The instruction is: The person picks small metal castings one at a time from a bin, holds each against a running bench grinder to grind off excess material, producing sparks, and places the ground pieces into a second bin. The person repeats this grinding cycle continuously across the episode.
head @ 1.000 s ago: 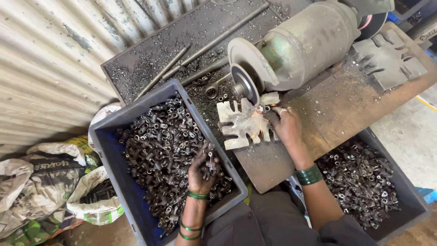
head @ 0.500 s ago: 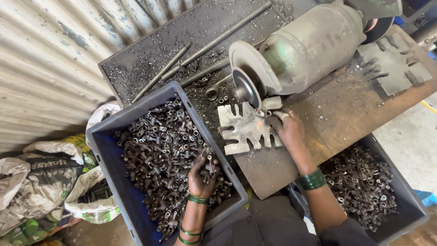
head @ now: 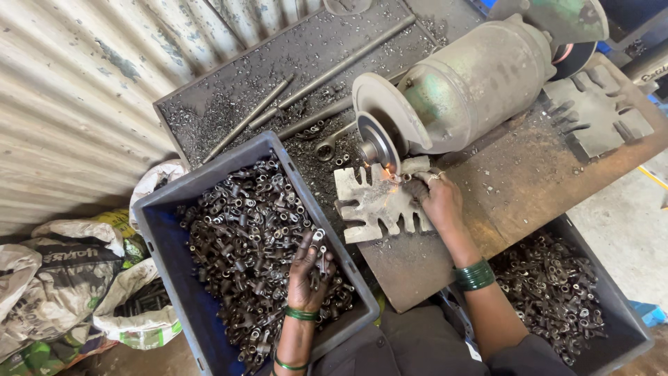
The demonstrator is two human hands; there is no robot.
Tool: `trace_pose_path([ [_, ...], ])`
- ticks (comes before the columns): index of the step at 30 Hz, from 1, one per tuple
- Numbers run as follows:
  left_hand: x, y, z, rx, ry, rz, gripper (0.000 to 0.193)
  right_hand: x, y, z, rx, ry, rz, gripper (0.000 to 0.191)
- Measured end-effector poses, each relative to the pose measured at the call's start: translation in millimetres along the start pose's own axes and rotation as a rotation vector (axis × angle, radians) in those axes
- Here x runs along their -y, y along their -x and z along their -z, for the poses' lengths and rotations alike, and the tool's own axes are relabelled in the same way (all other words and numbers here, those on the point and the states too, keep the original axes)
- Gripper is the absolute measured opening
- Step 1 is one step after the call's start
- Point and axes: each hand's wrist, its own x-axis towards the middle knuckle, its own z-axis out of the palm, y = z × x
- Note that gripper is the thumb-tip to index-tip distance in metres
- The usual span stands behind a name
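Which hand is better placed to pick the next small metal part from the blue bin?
The left hand, probably: it already rests on the heap of small metal parts in the blue bin. The right hand is occupied, pressing a piece against the grinding wheel, where sparks show.

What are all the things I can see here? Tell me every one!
Grinder: one, grey-green, on the bench, sparks at its wheel.
Notched plate: one, pale grey, below the wheel.
Second notched plate: one, dark grey, bench's right end.
Bench: one, rusty brown.
Left crate: one, blue-grey, full of small metal parts.
Right crate: one, dark, also holding metal parts.
Tray: one, dark, with long rods and filings.
Sacks: several, white and green, far left.
Corrugated sheet: grey, upper left.
Left hand: green bangles, picking parts in the left crate.
Right hand: green bangles, holding a part to the wheel.
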Motion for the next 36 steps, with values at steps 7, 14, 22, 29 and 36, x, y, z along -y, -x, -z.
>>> trace_pose_path([
  [7, 8.8, -3.5, 14.0, 0.018, -0.003, -0.013, 0.054, 6.1, -1.6, 3.6, -0.016, 0.058, -0.007, 0.029],
  [14, 11.2, -6.4, 17.6, 0.035, -0.005, -0.024, 0.051, 7.6, 2.6, 3.0, -0.038, -0.138, -0.161, 0.033],
  [22, 16.8, -10.9, 24.1, 0.085, -0.013, -0.067, 0.04, 5.3, 29.9, -0.9, -0.405, 0.173, 0.458, 0.016],
  [29, 18.5, -9.4, 24.9, 0.098, -0.024, -0.027, 0.046, -3.1, 14.8, -5.7, -0.185, 0.039, 0.247, 0.018],
  [36, 13.5, -4.8, 15.7, 0.101, -0.002, -0.01, 0.051, 12.1, -1.3, 1.9, 0.122, -0.56, -0.421, 0.026],
])
